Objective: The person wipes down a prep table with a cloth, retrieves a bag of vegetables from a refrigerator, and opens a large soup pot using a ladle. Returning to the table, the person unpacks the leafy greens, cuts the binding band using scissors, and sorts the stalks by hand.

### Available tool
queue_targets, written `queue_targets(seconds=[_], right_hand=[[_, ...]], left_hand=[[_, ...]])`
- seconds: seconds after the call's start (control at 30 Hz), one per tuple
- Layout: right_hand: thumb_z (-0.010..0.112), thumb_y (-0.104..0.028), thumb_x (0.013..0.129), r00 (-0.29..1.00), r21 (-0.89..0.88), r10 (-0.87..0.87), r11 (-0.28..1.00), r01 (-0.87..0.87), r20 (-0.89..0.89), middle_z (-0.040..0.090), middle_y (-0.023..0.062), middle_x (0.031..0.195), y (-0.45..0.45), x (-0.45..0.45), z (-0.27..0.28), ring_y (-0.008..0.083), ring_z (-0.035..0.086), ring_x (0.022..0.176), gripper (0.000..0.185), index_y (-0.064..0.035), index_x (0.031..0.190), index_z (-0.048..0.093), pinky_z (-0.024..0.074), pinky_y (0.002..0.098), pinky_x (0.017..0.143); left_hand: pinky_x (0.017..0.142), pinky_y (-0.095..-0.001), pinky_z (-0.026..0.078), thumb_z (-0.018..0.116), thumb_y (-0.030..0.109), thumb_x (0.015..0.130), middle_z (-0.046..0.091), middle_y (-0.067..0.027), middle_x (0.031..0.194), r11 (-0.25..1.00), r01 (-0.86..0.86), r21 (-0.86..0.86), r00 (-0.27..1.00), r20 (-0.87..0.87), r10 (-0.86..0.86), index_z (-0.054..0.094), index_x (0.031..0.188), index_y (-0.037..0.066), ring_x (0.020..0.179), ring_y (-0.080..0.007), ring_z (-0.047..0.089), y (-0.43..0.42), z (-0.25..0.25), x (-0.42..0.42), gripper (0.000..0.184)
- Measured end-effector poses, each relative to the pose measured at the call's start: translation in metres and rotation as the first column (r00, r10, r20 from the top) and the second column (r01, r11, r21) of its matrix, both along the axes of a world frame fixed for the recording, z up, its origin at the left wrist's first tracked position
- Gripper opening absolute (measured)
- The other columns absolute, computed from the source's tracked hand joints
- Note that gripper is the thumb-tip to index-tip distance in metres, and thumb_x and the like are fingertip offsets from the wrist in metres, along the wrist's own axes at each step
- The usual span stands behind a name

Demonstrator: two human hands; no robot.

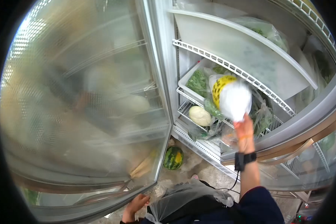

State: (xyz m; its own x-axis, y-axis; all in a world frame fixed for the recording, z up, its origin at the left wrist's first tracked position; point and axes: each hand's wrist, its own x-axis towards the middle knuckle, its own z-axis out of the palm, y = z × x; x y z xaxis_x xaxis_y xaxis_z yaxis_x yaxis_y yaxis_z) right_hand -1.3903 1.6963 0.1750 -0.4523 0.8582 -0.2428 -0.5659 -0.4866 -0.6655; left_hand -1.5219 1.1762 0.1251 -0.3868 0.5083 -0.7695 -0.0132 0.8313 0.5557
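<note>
My right hand [244, 127] is inside the open fridge, its fingers closed on a white plastic bag [236, 100] that is slightly blurred. Just left of that bag is a yellow patterned package [221, 89]; whether the two are joined is unclear. Behind them a white tray [187, 79] holds leafy greens [197, 83]. A pale round vegetable [199, 115] lies on the wire rack below. By the lower edge of the fogged glass door [100, 93] is my left hand [138, 203], fingers bent; what it grips, if anything, is hidden.
The swung-out door fills the left side. A watermelon [173, 157] sits on the floor beside the fridge base. Above the tray are a wire shelf edge [231, 67] and a large white bin [246, 48]. A clear bag [186, 198] hangs in front of my body.
</note>
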Motion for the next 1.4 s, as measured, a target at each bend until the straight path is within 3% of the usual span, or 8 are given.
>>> queue_targets(seconds=[0.2,0.43,0.67,0.8,0.97,1.2,1.33,1.4], right_hand=[[0.037,-0.026,0.09,0.943,-0.144,0.16,0.967,-0.209,-0.292,0.044,0.0089,0.126,-0.074,0.022,-0.023,0.0244,0.044,0.114,0.04,-0.0078,0.126,0.039,0.0356,0.0413,0.096],[0.04,-0.022,0.089,0.976,0.198,0.129,0.966,-0.164,0.177,0.048,0.0112,0.121,-0.071,0.04,-0.032,0.0253,0.047,0.11,0.039,-0.0041,0.124,0.04,0.0373,0.0366,0.093],[0.052,-0.024,0.081,0.745,0.746,-0.054,0.003,-0.666,0.665,0.059,0.0102,0.099,-0.089,0.042,0.037,0.0151,0.056,0.086,0.027,0.0004,0.092,0.059,0.0439,0.0278,0.076],[0.049,-0.019,0.085,0.835,0.602,0.091,0.651,-0.462,0.543,0.06,0.0069,0.094,-0.071,0.031,0.034,0.0137,0.056,0.083,0.022,0.0002,0.092,0.058,0.0435,0.025,0.072],[0.052,-0.017,0.084,0.793,0.546,0.35,0.583,-0.601,0.499,0.05,0.0088,0.115,-0.072,-0.005,0.052,0.0164,0.047,0.104,0.04,0.0,0.119,0.041,0.0372,0.029,0.088],[0.062,-0.022,0.079,0.527,0.346,0.713,0.402,-0.848,0.462,0.045,0.0095,0.12,-0.126,-0.031,0.04,0.0151,0.041,0.11,0.065,0.0016,0.129,0.027,0.0337,0.0287,0.094],[0.061,-0.023,0.08,0.527,0.43,0.709,0.338,-0.837,0.469,0.051,0.0072,0.114,-0.113,-0.025,0.044,0.013,0.048,0.103,0.052,0.002,0.121,0.041,0.0383,0.0275,0.088],[0.064,-0.019,0.076,0.731,0.699,0.125,0.226,-0.679,0.67,0.057,0.0096,0.108,-0.099,-0.032,0.065,0.0197,0.054,0.101,0.045,-0.0035,0.116,0.049,0.0398,0.0299,0.088]], left_hand=[[0.07,-0.0366,0.044,0.05,0.039,0.083,0.058,-0.0207,0.088,0.889,0.287,0.357,0.938,-0.292,-0.185,0.055,0.096,-0.001,0.083,-0.0301,0.057,0.176,0.025,-0.017,0.042],[0.092,-0.0303,0.036,0.048,0.04,0.086,0.046,-0.0093,0.121,0.6,-0.415,0.684,0.865,0.501,0.027,0.029,0.13,0.004,0.113,-0.0193,0.043,0.36,0.066,0.007,0.06],[0.09,-0.0361,0.043,0.044,0.038,0.088,0.055,-0.0113,0.111,0.499,-0.793,0.35,0.286,0.937,-0.203,0.046,0.119,0.005,0.099,-0.0231,0.055,0.344,0.032,-0.022,0.045],[0.09,-0.0365,0.042,0.039,0.039,0.089,0.051,-0.0115,0.117,0.365,-0.784,0.503,0.463,0.864,-0.198,0.042,0.123,0.006,0.101,-0.024,0.054,0.3,0.025,-0.025,0.047],[0.093,-0.037,0.039,0.048,0.035,0.086,0.047,-0.0104,0.121,0.341,-0.847,0.408,0.438,0.899,0.011,0.032,0.129,0.006,0.109,-0.023,0.048,0.255,0.023,-0.033,0.055],[0.091,-0.0313,0.038,0.069,0.018,0.069,0.048,-0.0099,0.114,0.488,-0.094,0.868,0.963,-0.045,0.266,0.026,0.131,0.005,0.105,-0.0209,0.048,0.234,0.043,-0.018,0.077],[0.083,-0.0316,0.045,0.063,0.024,0.075,0.052,-0.0098,0.108,0.33,-0.75,0.573,0.642,0.751,0.156,0.035,0.125,0.003,0.097,-0.0192,0.053,0.196,0.005,-0.007,0.061],[0.081,-0.0317,0.047,0.061,0.026,0.078,0.054,-0.0098,0.107,0.283,-0.915,0.289,0.355,0.908,0.222,0.038,0.123,0.003,0.095,-0.0186,0.055,0.161,-0.017,-0.001,0.056]])
